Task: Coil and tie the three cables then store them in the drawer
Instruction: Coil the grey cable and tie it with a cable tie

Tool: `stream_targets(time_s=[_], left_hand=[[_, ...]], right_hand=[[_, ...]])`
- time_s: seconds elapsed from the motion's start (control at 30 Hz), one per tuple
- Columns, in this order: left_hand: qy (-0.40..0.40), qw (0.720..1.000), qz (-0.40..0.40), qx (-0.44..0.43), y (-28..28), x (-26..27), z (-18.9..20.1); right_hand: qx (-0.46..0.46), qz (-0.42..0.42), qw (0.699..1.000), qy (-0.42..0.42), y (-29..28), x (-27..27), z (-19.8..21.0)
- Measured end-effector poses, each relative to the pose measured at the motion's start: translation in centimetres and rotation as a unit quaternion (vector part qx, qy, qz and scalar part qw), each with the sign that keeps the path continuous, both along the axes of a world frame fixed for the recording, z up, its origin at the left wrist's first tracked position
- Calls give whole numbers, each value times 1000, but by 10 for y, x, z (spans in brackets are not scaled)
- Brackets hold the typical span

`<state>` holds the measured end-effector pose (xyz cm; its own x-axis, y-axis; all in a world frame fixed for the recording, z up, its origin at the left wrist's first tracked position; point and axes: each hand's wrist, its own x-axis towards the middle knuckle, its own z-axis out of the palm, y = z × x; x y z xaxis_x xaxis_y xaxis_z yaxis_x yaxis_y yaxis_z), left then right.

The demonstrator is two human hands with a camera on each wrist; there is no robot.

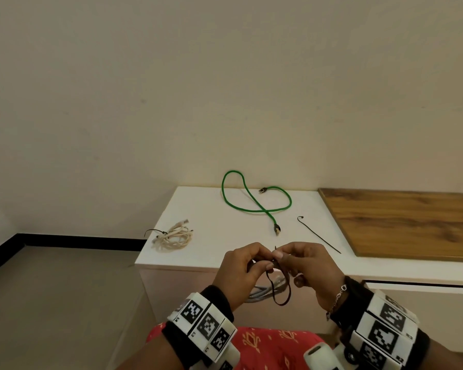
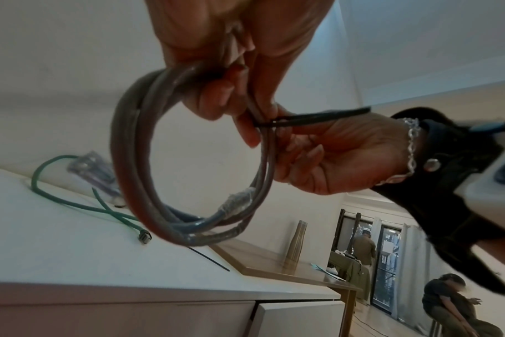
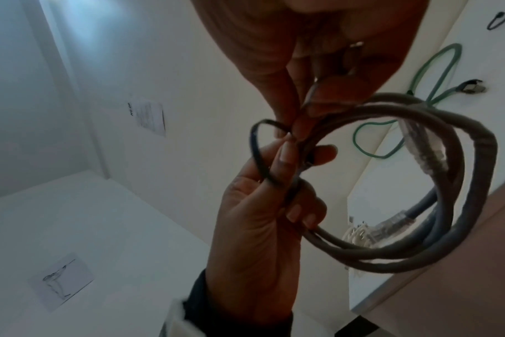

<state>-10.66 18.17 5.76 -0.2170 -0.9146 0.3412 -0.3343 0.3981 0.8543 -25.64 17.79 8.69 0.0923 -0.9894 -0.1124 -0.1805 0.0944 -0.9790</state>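
A grey cable coil point(image 1: 262, 296) hangs in front of the white cabinet top point(image 1: 225, 252). My left hand point(image 1: 262, 264) grips the coil's top, fingers curled round its strands point(image 3: 303, 219). A black zip tie point(image 1: 278, 289) loops round the coil point(image 2: 147, 159), and my right hand point(image 1: 281, 256) pinches the tie point(image 2: 317, 116) beside the left fingers. The green cable point(image 1: 254, 198) lies loose and uncoiled at the back of the top. A white cable bundle point(image 1: 174, 236), coiled and tied, lies at the left.
A spare black zip tie point(image 1: 318, 233) lies right of the green cable's plug. A wooden board point(image 1: 406, 222) covers the right of the top. A drawer front point(image 2: 297, 319) sits below, with a dark gap point(image 1: 412, 283) along its top. People are in the far room point(image 2: 447, 303).
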Motion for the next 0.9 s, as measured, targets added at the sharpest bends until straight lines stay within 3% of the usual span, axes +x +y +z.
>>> stream_targets(time_s=[0.17, 0.4, 0.53, 0.7, 0.77, 0.9], left_hand=[[-12, 1000, -19, 17, 2, -4, 0], [-48, 997, -57, 20, 1, -2, 2], [-60, 993, -88, 50, 9, -6, -4], [-8, 993, -76, 92, 12, -6, -8], [8, 993, -59, 104, 9, -4, -6], [22, 993, -27, 114, 8, -5, -2]], right_hand=[[-2, 0, 1000, 26, -7, -4, 0], [-86, -15, 990, 109, -12, -4, -11], [-105, -82, 988, 77, -24, -15, -9], [-141, -173, 974, -27, -36, -36, 5], [-138, -140, 978, -68, -33, -34, 12], [-20, 13, 997, -80, -23, -24, 16]])
